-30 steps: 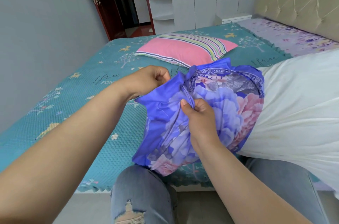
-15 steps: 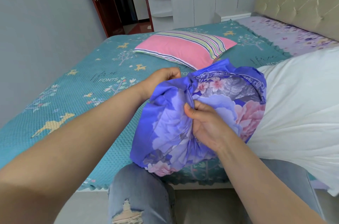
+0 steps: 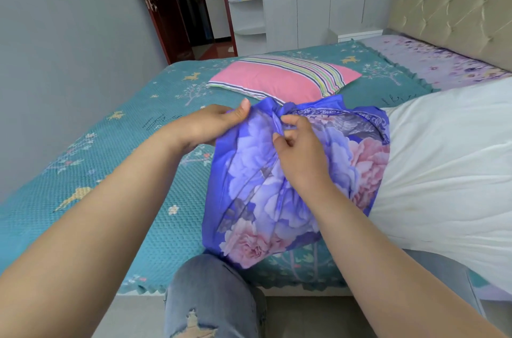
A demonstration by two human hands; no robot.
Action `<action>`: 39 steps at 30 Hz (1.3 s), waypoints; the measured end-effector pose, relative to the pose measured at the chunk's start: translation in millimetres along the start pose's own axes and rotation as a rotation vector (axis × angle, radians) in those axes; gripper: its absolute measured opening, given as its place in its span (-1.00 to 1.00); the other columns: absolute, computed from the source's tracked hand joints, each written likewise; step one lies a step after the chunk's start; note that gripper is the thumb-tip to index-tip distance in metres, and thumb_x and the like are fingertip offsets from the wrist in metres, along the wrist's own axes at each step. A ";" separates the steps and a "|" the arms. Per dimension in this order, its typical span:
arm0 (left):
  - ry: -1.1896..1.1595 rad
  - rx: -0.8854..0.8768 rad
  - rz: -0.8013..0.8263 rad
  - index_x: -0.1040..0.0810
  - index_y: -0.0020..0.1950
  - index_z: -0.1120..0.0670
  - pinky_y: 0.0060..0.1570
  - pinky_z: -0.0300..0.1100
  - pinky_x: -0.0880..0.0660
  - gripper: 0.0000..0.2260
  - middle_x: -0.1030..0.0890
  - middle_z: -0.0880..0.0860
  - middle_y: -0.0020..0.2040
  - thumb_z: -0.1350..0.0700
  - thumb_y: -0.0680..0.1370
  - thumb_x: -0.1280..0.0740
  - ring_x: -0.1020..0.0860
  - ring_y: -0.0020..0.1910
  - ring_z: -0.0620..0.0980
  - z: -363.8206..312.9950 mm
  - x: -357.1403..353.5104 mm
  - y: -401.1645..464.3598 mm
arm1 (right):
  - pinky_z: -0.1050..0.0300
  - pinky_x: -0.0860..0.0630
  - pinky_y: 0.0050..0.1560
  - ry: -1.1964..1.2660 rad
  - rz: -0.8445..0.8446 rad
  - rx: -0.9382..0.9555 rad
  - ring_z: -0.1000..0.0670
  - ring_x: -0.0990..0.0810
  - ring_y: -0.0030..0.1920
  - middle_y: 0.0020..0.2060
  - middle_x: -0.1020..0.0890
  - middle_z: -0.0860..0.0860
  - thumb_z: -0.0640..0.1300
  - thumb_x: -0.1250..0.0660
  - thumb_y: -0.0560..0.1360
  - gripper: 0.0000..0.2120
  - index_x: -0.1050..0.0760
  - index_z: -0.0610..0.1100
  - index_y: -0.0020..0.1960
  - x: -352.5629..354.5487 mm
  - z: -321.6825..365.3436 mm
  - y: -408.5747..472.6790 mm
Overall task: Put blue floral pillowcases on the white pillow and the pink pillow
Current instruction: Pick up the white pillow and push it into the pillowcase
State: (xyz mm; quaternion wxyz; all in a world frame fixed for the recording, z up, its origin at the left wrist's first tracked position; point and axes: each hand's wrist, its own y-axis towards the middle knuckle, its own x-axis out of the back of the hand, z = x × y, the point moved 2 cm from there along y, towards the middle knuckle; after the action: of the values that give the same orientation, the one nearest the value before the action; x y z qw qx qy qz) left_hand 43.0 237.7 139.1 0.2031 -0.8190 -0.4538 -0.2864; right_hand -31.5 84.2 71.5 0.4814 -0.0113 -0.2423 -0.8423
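Left hand (image 3: 210,124) pinches the blue floral pillowcase (image 3: 266,185) hem; right hand (image 3: 300,155) grips bunched cloth beside it. The case caps the white pillow (image 3: 448,166) end, stretching toward 3 o'clock. Work both edges along evenly. Pink pillow (image 3: 279,78) waits bare at 12.

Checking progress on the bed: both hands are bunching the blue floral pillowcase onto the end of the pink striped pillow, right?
Not quite. The head view shows both hands, left and right, bunching the blue floral pillowcase onto the white pillow. The pink striped pillow lies bare behind.
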 end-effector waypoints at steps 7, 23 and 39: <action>0.285 0.046 -0.165 -0.61 0.00 0.16 0.06 0.03 -0.50 -0.71 -0.65 0.17 -0.01 -0.03 0.42 -0.39 -0.60 0.01 0.15 0.0 3.7 12.1 | -0.04 -0.24 0.30 -0.786 -0.013 0.072 -0.14 -0.45 0.23 0.17 -0.56 -0.10 0.03 -0.14 0.57 -0.70 -0.52 -0.08 0.18 29.8 -24.2 42.0; 0.422 0.247 -0.330 -0.48 -0.07 0.17 -0.20 -0.15 -0.34 -0.68 -0.51 0.14 -0.08 -0.10 0.49 -0.28 -0.48 -0.14 0.13 -1.2 -7.6 25.7 | 0.06 -0.39 0.13 -0.909 0.121 -0.434 -0.16 -0.46 0.27 0.31 -0.47 -0.14 0.01 -0.17 0.58 -0.62 -0.42 -0.21 0.29 114.9 -54.4 134.4; -0.203 0.287 -0.804 -0.58 0.07 0.23 0.05 -0.05 -0.47 -0.76 -0.60 0.23 0.01 0.07 0.54 -0.33 -0.57 0.06 0.19 32.8 35.0 32.4 | 0.10 -0.40 -0.05 -0.338 -0.283 -0.223 -0.24 -0.55 0.03 -0.11 -0.59 -0.20 -0.05 -0.21 0.55 -0.72 -0.46 -0.17 -0.26 134.2 -44.3 143.7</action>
State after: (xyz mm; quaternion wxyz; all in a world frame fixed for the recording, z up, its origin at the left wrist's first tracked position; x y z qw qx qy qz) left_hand 95.1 262.7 134.9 0.1414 -0.5647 -0.7894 -0.1949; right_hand 23.3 -102.7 123.3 0.3070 -0.1708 -0.2241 -0.9090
